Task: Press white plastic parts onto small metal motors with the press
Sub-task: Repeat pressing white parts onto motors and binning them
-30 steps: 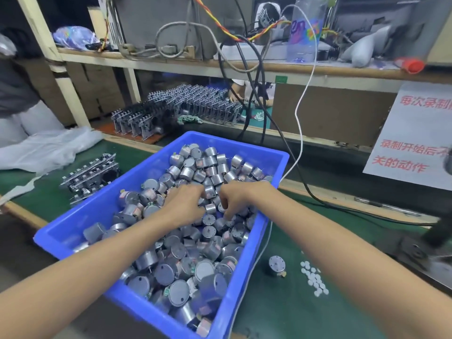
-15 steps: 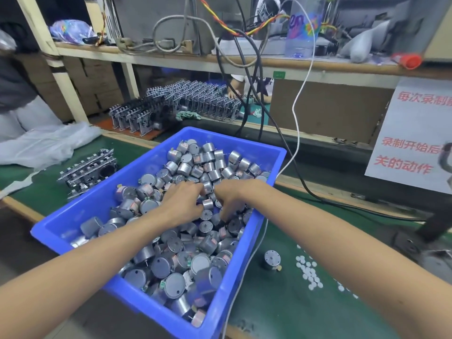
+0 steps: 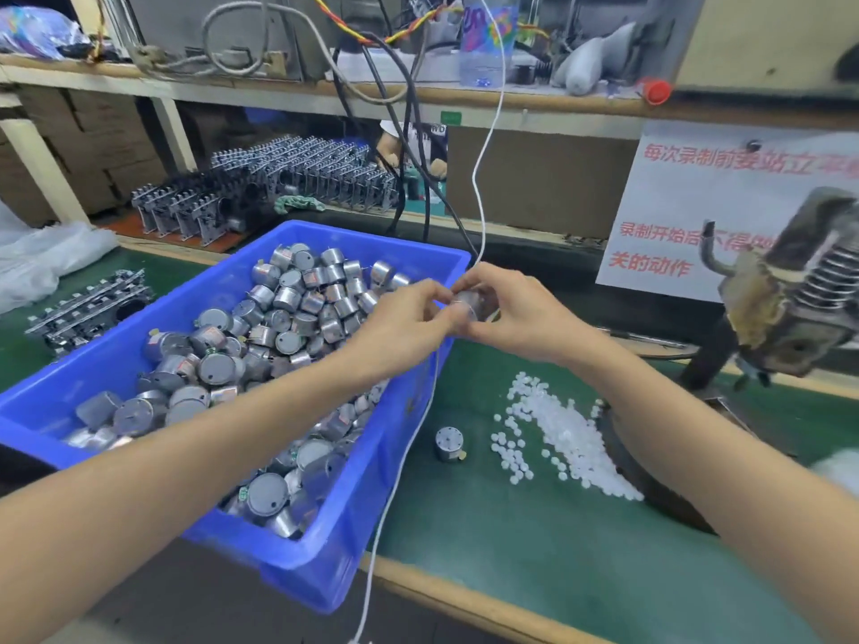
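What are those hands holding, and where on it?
A small metal motor, between both hands: right hand round its body, left hand pinching one end.

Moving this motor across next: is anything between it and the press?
Nothing visible blocks it. The left hand and right hand hold the motor above the right rim of the bin. Toward the press the air is open; white parts and a loose motor lie low on the mat. The white cable hangs beside the hands.

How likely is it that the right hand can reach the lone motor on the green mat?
Probably yes: nothing stands between right hand and lone motor, but it and the left hand hold another motor.
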`<state>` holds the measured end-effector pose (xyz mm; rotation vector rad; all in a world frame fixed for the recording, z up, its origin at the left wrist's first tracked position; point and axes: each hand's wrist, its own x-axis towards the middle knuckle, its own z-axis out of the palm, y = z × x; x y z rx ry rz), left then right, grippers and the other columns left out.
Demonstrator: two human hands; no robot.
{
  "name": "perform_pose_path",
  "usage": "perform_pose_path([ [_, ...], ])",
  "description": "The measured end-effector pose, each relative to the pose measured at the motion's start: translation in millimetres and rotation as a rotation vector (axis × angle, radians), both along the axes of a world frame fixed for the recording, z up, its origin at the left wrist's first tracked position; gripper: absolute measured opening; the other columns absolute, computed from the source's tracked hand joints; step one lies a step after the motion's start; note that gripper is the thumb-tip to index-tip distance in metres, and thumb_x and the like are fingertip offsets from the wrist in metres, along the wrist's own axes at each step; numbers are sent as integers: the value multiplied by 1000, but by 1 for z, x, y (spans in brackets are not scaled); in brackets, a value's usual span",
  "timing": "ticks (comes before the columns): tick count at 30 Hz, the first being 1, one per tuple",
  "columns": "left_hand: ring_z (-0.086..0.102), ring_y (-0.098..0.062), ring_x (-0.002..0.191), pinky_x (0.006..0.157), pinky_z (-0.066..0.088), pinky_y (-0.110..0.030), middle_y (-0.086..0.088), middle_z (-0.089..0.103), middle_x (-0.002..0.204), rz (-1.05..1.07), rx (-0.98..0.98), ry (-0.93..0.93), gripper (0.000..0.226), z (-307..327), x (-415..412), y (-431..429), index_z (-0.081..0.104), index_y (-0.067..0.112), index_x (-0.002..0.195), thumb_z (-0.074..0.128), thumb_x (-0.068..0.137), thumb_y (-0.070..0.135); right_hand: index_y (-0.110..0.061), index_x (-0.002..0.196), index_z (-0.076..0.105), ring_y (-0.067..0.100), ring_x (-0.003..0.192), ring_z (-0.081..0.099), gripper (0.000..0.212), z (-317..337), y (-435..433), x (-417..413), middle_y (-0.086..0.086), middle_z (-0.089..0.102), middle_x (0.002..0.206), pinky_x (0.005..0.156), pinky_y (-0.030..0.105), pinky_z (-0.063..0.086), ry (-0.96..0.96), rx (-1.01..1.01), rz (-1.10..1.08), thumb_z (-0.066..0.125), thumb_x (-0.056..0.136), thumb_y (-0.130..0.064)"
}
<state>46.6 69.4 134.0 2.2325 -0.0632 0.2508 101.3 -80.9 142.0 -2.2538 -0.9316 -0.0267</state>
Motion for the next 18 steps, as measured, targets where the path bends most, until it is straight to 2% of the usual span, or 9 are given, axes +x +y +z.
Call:
perform_pose_path([
  [2,50,-4,65,59,36,-20,10,58,72,-24,20,40,21,-3,4,-32,57,19,107,59,89,30,-12,112,59,17,84,58,31,-11,-33,-6,-2,62,94,80,32,46,31,39,-55,70,83,-17],
  [4,54,-11,78,65,37,-23,5,62,82,-44,20,106,23,-9,7,-63,56,18,109,60,88,27,-12,121,56,21,93,61,34,-21,-67,-14,4,64,105,87,37,49,125,53,-35,65,88,-15],
  [6,54,-14,85,68,36,-23,2,63,88,-68,28,171,20,-19,5,-91,55,18,105,62,88,26,-12,126,53,25,94,61,34,-32,-99,-24,13,64,110,87,39,48,232,91,-32,58,92,-15],
  [8,55,-13,87,65,37,-22,1,65,90,-103,26,224,19,-34,1,-113,55,19,102,63,87,26,-17,121,56,27,91,60,27,-49,-125,-38,5,67,102,83,40,48,338,197,-92,56,94,-16],
  [10,58,-13,90,62,41,-19,-1,69,96,-166,65,269,17,-52,-2,-127,56,19,99,64,86,26,-23,109,59,15,79,60,19,-68,-141,-48,-10,65,90,76,30,48,347,204,-158,59,92,-16],
  [12,58,-16,96,73,46,-22,-1,66,106,-215,255,299,20,-67,-3,-128,59,17,104,62,87,26,-25,105,57,3,73,54,21,-88,-150,-53,-9,60,97,73,24,45,300,146,-247,64,88,-14],
  [14,56,-20,102,78,44,-27,0,61,110,-212,521,285,21,-80,-3,-119,62,20,106,62,85,20,-23,104,56,1,74,54,25,-104,-154,-61,-2,57,108,75,24,45,345,223,-307,66,86,-10],
  [16,57,-18,95,72,41,-24,6,59,96,-202,627,280,19,-92,-5,-108,65,24,99,64,81,16,-26,99,58,6,76,60,25,-117,-158,-71,-1,59,106,70,22,46,417,321,-303,67,85,-7],
  [18,59,-16,88,67,42,-23,9,55,83,-221,628,274,13,-102,-7,-103,66,24,91,66,80,18,-31,95,59,6,77,63,28,-129,-158,-81,-6,61,97,67,19,44,456,362,-292,68,84,-7],
])
